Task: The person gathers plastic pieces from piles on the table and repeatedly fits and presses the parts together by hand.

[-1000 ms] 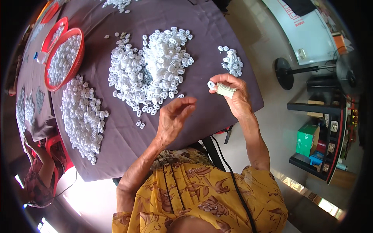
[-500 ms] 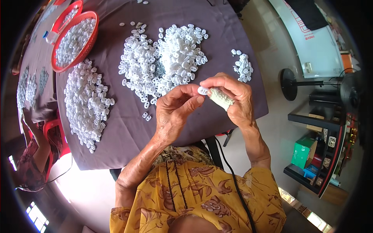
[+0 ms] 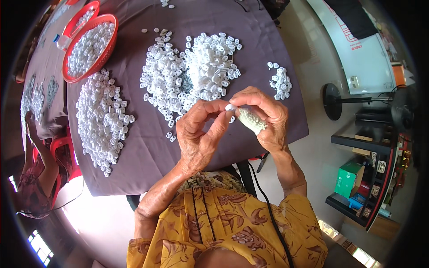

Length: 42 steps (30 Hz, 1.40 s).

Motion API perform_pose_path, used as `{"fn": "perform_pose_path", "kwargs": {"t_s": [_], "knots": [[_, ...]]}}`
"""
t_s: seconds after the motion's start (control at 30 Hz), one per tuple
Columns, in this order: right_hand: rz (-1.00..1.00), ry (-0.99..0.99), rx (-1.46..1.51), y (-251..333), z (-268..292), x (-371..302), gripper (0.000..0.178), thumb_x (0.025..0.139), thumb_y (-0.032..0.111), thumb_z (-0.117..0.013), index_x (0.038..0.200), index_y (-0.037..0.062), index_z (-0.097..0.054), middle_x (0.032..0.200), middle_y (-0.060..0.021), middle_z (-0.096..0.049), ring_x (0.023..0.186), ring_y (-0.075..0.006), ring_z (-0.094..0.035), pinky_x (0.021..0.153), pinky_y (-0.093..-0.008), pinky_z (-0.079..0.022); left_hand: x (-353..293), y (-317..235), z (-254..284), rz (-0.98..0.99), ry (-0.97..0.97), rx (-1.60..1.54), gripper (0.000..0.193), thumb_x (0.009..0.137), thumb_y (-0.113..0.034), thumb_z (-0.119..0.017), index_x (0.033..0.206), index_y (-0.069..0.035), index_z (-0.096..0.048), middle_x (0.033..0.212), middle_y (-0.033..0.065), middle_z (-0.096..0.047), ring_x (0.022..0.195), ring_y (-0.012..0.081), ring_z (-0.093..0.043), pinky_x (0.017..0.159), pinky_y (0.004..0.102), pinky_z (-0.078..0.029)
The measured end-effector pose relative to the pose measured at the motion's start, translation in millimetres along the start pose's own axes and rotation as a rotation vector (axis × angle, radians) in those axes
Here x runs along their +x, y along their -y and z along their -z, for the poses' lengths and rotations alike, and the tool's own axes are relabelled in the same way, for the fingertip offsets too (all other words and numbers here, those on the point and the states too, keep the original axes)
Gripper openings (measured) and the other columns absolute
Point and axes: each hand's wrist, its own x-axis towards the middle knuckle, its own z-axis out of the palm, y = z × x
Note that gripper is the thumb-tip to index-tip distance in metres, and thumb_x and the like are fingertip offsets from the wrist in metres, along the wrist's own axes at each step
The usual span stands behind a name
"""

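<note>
Red printing (image 3: 356,46) stands on the white panel (image 3: 373,67); its label (image 3: 354,82) is unreadable.

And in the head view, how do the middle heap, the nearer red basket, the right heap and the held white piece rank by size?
Largest to smallest:
1. Middle heap
2. Nearer red basket
3. Right heap
4. Held white piece, clearly smallest

pieces (image 3: 210,62): white | wrap (image 3: 253,121): pale green | tablecloth (image 3: 149,149): mauve | basket (image 3: 108,54): red | shirt (image 3: 178,223): yellow, brown-floral
</note>
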Motion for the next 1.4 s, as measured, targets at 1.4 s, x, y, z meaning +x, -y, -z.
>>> {"fn": "perform_pose_path", "kwargs": {"t_s": [1.4], "knots": [[0.083, -0.25, -0.404, -58.9, -8.3, 61.9, 0.014, 0.078, 0.003, -0.055, 0.091, -0.0001, -0.059, 0.075, -0.0102, -0.062, 0.067, -0.0174, -0.059, 0.06, -0.0285, -0.045, 80.3, 29.1, 7.3, 0.199, -0.161, -0.089, 0.014, 0.08, -0.008, -0.056, 0.087, 0.004, -0.06, 0.075, 0.0059, -0.062, 0.067, 0.0106, -0.056, 0.062, 0.0242, -0.045]]}}
